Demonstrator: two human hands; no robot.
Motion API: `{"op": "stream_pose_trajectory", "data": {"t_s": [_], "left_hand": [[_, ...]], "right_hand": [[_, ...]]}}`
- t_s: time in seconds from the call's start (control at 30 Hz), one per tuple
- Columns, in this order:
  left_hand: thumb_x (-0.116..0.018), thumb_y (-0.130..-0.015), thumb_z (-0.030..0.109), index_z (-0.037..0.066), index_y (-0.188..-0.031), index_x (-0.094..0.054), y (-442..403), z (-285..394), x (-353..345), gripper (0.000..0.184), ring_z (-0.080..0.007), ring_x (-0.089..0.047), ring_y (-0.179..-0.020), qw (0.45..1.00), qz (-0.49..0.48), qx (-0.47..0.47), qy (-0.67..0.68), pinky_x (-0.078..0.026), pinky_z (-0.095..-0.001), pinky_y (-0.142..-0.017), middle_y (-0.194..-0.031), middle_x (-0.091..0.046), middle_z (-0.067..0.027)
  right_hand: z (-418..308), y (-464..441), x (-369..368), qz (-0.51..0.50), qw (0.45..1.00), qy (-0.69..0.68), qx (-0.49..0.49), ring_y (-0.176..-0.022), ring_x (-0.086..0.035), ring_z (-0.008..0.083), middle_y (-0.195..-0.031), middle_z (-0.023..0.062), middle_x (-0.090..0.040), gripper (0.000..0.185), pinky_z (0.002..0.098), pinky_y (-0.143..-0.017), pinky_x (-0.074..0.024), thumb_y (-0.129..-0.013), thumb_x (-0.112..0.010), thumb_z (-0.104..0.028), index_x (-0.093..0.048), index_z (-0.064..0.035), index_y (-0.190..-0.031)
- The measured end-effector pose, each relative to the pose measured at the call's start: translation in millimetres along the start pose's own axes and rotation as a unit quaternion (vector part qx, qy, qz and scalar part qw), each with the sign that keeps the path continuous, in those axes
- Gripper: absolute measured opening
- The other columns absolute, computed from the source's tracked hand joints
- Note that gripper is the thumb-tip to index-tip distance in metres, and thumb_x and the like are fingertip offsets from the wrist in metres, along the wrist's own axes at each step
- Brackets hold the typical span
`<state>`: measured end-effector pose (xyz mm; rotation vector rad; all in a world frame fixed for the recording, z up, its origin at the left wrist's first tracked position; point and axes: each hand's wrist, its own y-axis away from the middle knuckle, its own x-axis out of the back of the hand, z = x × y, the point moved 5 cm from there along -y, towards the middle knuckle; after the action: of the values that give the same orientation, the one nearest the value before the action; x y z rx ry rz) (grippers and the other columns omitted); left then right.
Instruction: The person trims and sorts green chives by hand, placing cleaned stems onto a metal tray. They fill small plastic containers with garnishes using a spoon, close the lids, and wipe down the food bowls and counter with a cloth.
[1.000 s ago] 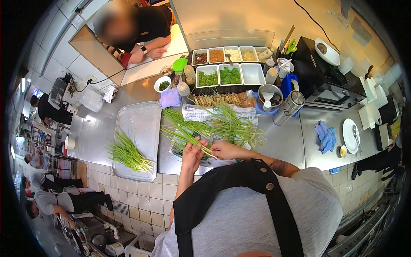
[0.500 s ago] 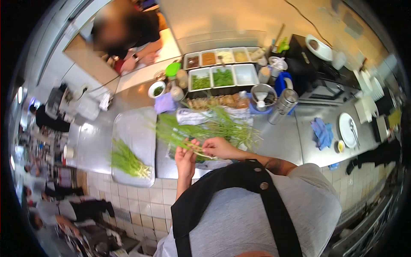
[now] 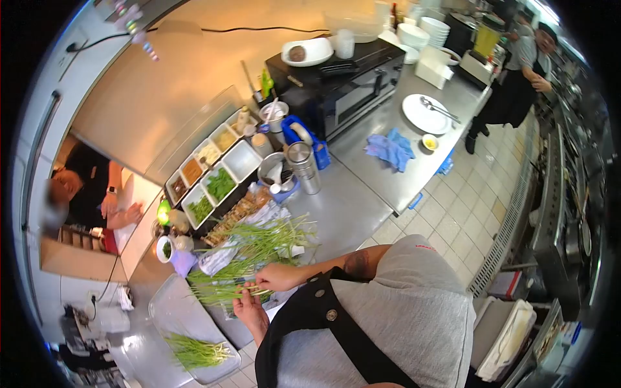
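My left hand (image 3: 250, 312) is closed around a few thin green onions (image 3: 244, 291) near their pale ends. Just above it, my right hand (image 3: 278, 277) pinches the same stalks. Beneath and beyond both hands spreads a loose pile of green onions (image 3: 275, 238), lying partly over crumpled printed wrapping (image 3: 218, 257) on the steel counter. To the left, a clear plastic tray (image 3: 169, 299) carries a separate bunch of green onions (image 3: 194, 350), its white ends together. My fingers hide part of the stalks.
Behind the pile stand white containers with chopped greens (image 3: 221, 184), a steel canister (image 3: 303, 167) and a black oven (image 3: 349, 84). A blue cloth (image 3: 391, 149) and white plate (image 3: 425, 114) lie farther right. One person (image 3: 87, 194) leans at the hatch; another (image 3: 517, 84) stands at the far right.
My view has swung to the right, bringing the oven, the far counter and a standing person into fuller view. Both hands stay close together on the green onions.
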<state>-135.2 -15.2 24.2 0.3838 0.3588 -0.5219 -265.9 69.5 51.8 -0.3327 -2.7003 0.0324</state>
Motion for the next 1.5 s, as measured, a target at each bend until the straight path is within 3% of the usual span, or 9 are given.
{"op": "stream_pose_trajectory", "data": {"t_s": [0.33,0.43,0.63,0.73,0.93,1.03,1.23,1.37,1.5], "left_hand": [[-0.051,-0.088,0.005,0.001,-0.104,-0.049,-5,-22,-46,0.017,-0.0207,-0.058,-0.093,0.994,-0.099,0.037,-0.004,-0.051,-0.031,-0.08,-0.107,-0.057,-0.0145],[-0.052,-0.087,0.005,0.001,-0.105,-0.049,4,-24,-67,0.018,-0.0213,-0.058,-0.095,0.995,-0.071,0.065,0.018,-0.05,-0.0314,-0.08,-0.107,-0.058,-0.0144],[-0.052,-0.087,0.004,0.001,-0.109,-0.048,0,-32,-62,0.022,-0.0228,-0.058,-0.096,0.996,-0.074,0.05,0.022,-0.05,-0.0318,-0.081,-0.104,-0.058,-0.0142],[-0.052,-0.087,0.004,0.001,-0.108,-0.048,-12,-30,-54,0.021,-0.0234,-0.058,-0.096,0.995,-0.096,0.04,0.002,-0.051,-0.0319,-0.08,-0.103,-0.058,-0.0138],[-0.053,-0.087,0.005,0.001,-0.108,-0.048,-42,10,-23,0.022,-0.0247,-0.058,-0.096,0.995,-0.102,0.017,-0.002,-0.051,-0.0323,-0.08,-0.104,-0.057,-0.0144],[-0.053,-0.087,0.006,0.001,-0.109,-0.046,-52,30,-1,0.023,-0.0259,-0.058,-0.097,0.995,-0.1,0.014,-0.021,-0.051,-0.0337,-0.081,-0.105,-0.057,-0.015],[-0.048,-0.088,0.003,0.0,-0.114,-0.042,-62,31,31,0.026,-0.0293,-0.055,-0.103,0.991,-0.115,0.068,-0.022,-0.049,-0.0408,-0.085,-0.112,-0.053,-0.0173],[-0.044,-0.089,0.003,-0.005,-0.122,-0.032,-58,32,20,0.035,-0.0365,-0.047,-0.113,0.986,-0.118,0.111,-0.032,-0.043,-0.0473,-0.091,-0.123,-0.043,-0.0262],[-0.047,-0.088,0.001,-0.002,-0.115,-0.038,-57,47,11,0.029,-0.0349,-0.05,-0.11,0.98,-0.128,0.146,0.049,-0.045,-0.0435,-0.09,-0.114,-0.05,-0.0234]], "right_hand": [[22,45,37,0.091,0.994,0.06,-0.031,-0.063,-0.058,0.0335,-0.067,0.015,-0.059,0.014,0.0408,-0.058,-0.0451,-0.077,-0.055,-0.015,-0.056,-0.0019,-0.075],[20,54,46,0.08,0.991,0.088,-0.058,-0.063,-0.059,0.0334,-0.066,0.0148,-0.059,0.015,0.041,-0.058,-0.0456,-0.076,-0.054,-0.016,-0.056,-0.0015,-0.075],[25,56,50,0.109,0.991,0.048,-0.068,-0.064,-0.059,0.0367,-0.069,0.0182,-0.06,0.016,0.0442,-0.058,-0.0464,-0.073,-0.054,-0.018,-0.059,-0.0029,-0.076],[23,54,53,0.105,0.982,0.133,-0.079,-0.067,-0.06,0.033,-0.068,0.0169,-0.059,0.013,0.0418,-0.061,-0.0459,-0.073,-0.057,-0.016,-0.057,-0.0032,-0.077],[38,49,46,0.126,0.976,0.14,-0.108,-0.071,-0.06,0.0321,-0.072,0.0165,-0.061,0.013,0.041,-0.065,-0.0467,-0.074,-0.056,-0.016,-0.058,-0.0028,-0.077],[40,53,47,0.247,0.961,0.076,-0.096,-0.068,-0.06,0.0342,-0.07,0.0168,-0.061,0.014,0.0407,-0.065,-0.0478,-0.074,-0.055,-0.016,-0.061,-0.0041,-0.077],[20,50,50,0.328,0.929,0.115,-0.126,-0.067,-0.06,0.0291,-0.071,0.0156,-0.06,0.018,0.0373,-0.063,-0.0476,-0.083,-0.052,-0.018,-0.059,-0.0017,-0.079],[7,39,39,0.289,0.947,-0.006,-0.141,-0.063,-0.059,0.018,-0.068,0.0108,-0.06,0.023,0.0317,-0.062,-0.0477,-0.088,-0.05,-0.02,-0.06,-0.0007,-0.082],[-1,10,1,0.25,0.951,-0.155,-0.099,-0.071,-0.059,0.0131,-0.077,0.007,-0.063,0.027,0.0291,-0.062,-0.0475,-0.085,-0.058,-0.026,-0.059,-0.0009,-0.093]]}}
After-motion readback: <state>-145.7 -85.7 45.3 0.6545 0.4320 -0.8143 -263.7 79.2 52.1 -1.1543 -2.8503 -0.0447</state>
